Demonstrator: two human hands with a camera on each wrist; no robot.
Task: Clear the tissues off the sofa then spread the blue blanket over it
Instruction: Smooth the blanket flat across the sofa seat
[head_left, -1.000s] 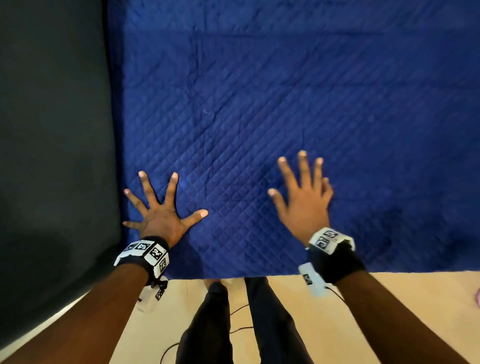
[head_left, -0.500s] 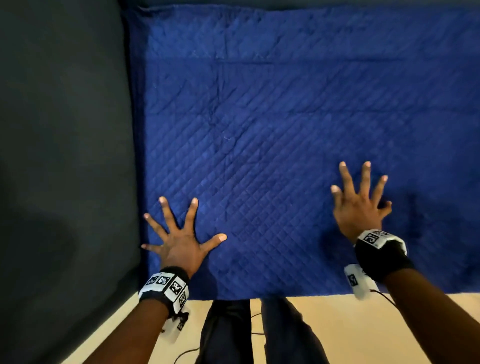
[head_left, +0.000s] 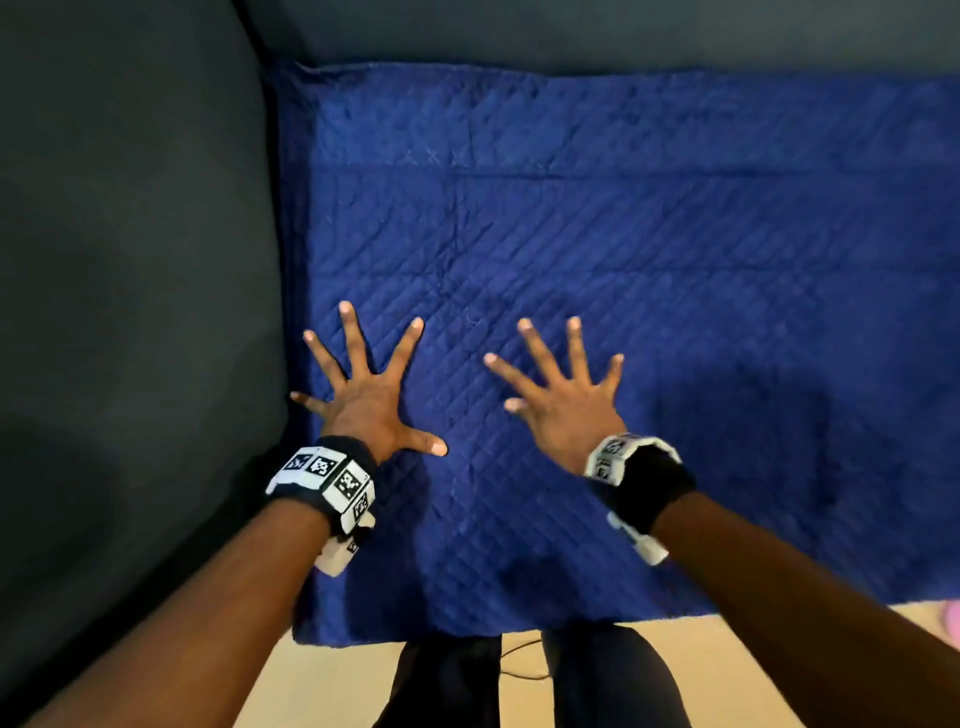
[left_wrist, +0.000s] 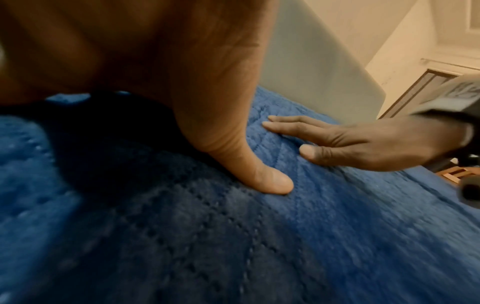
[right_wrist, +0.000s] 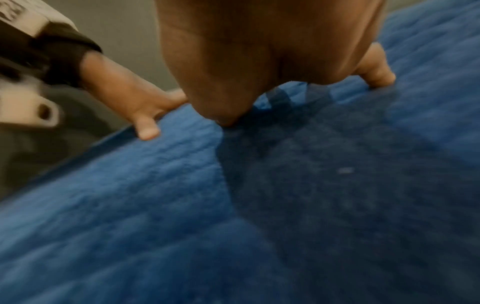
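Observation:
The quilted blue blanket (head_left: 649, 291) lies spread flat over the seat of the dark grey sofa (head_left: 130, 312), its left edge against the armrest. My left hand (head_left: 363, 395) presses flat on the blanket near that left edge, fingers splayed wide. My right hand (head_left: 566, 400) lies flat beside it, fingers also spread. In the left wrist view my left thumb (left_wrist: 262, 174) pushes into the blanket (left_wrist: 233, 236) and my right hand (left_wrist: 358, 142) lies flat beyond it. The right wrist view shows my left hand (right_wrist: 135, 102) at the blanket (right_wrist: 130, 216) edge. No tissues are in view.
The sofa backrest (head_left: 623, 31) runs along the top and the armrest fills the left. The beige floor (head_left: 737, 670) and my dark-trousered legs (head_left: 519, 680) lie below the blanket's front edge. A pink object (head_left: 953, 621) peeks in at the right edge.
Both hands have slid farther up the blanket, away from its front edge. My right hand moved left, closer to the left one. The view now takes in the blanket's far edge and backrest.

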